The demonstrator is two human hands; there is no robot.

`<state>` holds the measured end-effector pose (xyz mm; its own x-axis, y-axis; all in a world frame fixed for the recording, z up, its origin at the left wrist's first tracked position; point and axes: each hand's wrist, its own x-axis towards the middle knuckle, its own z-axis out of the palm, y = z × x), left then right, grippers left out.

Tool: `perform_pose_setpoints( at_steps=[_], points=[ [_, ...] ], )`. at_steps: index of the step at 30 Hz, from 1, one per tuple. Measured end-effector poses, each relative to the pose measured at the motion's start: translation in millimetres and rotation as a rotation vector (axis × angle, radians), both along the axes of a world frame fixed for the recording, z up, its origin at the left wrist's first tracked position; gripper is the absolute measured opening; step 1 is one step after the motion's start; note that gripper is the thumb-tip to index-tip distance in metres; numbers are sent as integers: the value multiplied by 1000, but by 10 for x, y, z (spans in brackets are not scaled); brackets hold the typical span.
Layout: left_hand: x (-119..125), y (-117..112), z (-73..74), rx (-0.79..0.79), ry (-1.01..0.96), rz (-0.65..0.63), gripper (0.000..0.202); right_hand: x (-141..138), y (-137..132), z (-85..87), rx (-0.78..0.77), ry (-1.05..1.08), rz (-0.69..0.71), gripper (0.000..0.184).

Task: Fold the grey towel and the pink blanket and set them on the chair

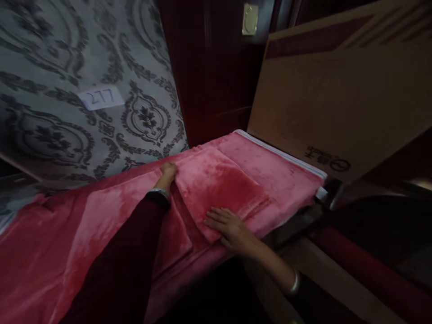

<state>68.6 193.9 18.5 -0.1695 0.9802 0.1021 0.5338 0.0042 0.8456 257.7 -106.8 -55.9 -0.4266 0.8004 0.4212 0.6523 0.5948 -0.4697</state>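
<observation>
A pink plush blanket (276, 168) lies spread over a raised surface, with a folded square section (216, 184) on top near the middle. My left hand (168, 171) reaches to the far corner of that folded section and its fingers are closed on the fabric edge. My right hand (227, 227) lies flat with fingers spread on the near corner of the fold. Both arms wear dark sleeves and a bracelet at the wrist.
A grey patterned mattress (50, 90) with a white label reading 277 leans behind the blanket at the left. A large cardboard box (337, 99) leans at the right. Dark wooden panelling (216, 81) stands between them. A red tube (367, 274) runs low at the right.
</observation>
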Motion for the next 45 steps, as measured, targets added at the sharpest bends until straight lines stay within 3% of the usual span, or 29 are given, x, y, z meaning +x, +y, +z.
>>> perform_pose_setpoints(
  at_steps=[3, 6, 11, 17, 22, 26, 30, 33, 45],
  points=[
    [89, -102, 115, 42, 205, -53, 38, 148, -41, 281, -41, 92, 80, 64],
    [204, -227, 187, 81, 385, -201, 50, 356, 104, 560, 19, 170, -11, 50],
    [292, -303, 221, 38, 614, -341, 50, 587, 848, 842, 11, 66, -314, 57],
    [250, -262, 175, 70, 729, -412, 60, 465, 1718, 947, -166, -192, -459, 67],
    [276, -266, -101, 61, 691, -439, 68, 314, 2250, 934, -266, -351, -430, 61],
    [286, -303, -294, 91, 568, -376, 70, 296, 2561, 757, -250, -419, -422, 60],
    [300, -350, -274, -2, 845, -381, 77, 393, 2652, 493, -292, -415, -466, 64],
    [316, -369, -223, -42, 967, -369, 81, 479, 2677, 386, -307, -406, -476, 65],
    [298, -340, -278, -30, 989, -358, 85, 607, 2767, 339, -387, -323, -687, 64]
  ],
)
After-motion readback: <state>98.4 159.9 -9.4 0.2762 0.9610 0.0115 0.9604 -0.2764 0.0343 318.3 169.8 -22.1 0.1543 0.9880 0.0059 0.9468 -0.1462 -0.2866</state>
